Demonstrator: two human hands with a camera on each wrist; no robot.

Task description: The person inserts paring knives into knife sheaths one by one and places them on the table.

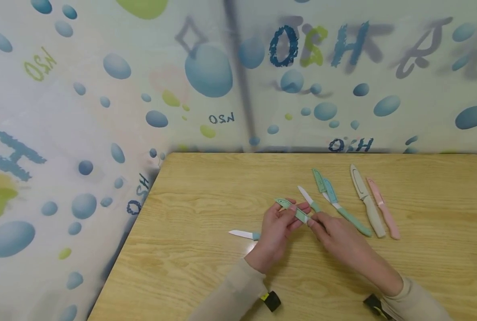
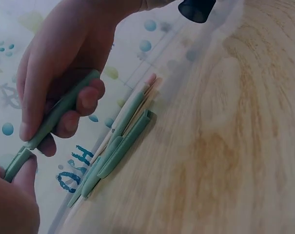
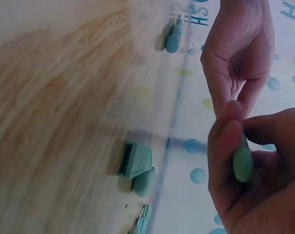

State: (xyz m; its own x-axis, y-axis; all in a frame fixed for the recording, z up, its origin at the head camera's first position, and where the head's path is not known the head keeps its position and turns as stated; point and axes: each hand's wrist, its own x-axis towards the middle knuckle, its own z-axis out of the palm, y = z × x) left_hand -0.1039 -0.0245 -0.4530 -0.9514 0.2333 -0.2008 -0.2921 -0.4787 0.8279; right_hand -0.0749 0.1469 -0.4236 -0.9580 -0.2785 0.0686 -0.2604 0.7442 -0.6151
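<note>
My left hand (image 1: 276, 229) pinches a green knife sheath (image 1: 283, 203) between thumb and fingers. Opposite it, my right hand (image 1: 340, 236) grips the green handle (image 2: 64, 109) of a knife, whose end meets the sheath's mouth. The blade is mostly hidden inside the sheath. Just beyond the hands lies a bare knife with a white blade (image 1: 304, 195) and green handle. To the left of my left hand rests another white-bladed knife (image 1: 242, 234), its teal handle partly covered by that hand.
Right of the hands lie a green-handled knife (image 1: 354, 221) with a blue sheath (image 1: 329, 191), a green sheath (image 1: 318, 179), a cream sheathed knife (image 1: 372, 216) and a pink sheathed knife (image 1: 388, 218). The wooden table (image 1: 174, 276) meets a patterned wall covering (image 1: 206, 133) at the back.
</note>
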